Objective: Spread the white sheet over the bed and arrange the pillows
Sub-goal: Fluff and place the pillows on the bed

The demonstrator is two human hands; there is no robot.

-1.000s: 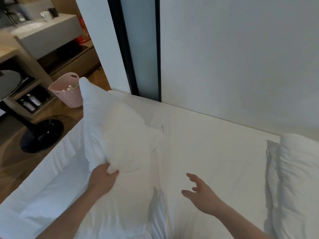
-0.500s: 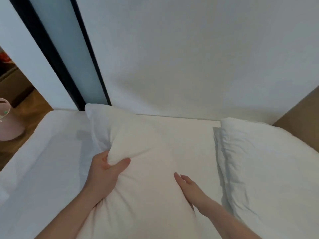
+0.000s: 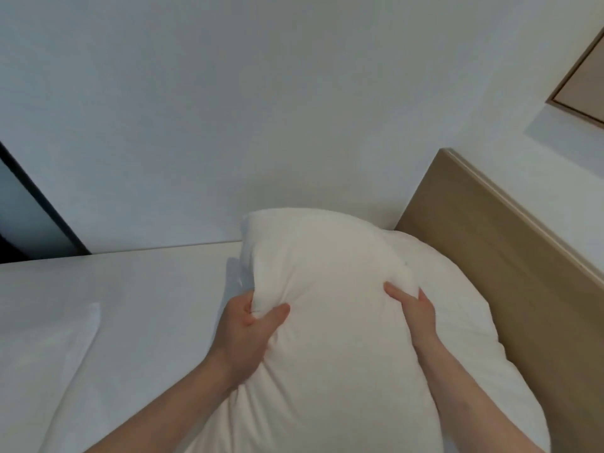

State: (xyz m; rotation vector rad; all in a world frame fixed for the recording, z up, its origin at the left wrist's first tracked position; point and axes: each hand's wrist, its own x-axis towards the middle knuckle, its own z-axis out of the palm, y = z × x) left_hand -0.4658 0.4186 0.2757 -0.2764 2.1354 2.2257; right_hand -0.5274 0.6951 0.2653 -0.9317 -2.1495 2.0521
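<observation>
Two seconds' worth of change, at most: carried pillow (image 3: 327, 322) swung from the bed's far left side across to the right, and now held over the second pillow (image 3: 457, 305) lying against the wooden headboard (image 3: 506, 256). White sheet (image 3: 147, 289) already spread flat over the bed, with a fold at lower left. Left hand (image 3: 248, 325) kept clenched on a bunch of the pillow's left edge; right hand (image 3: 415, 308), loose and empty a moment before, now gripping the right side. Judged close to being set down, stacked on or beside its mate.
</observation>
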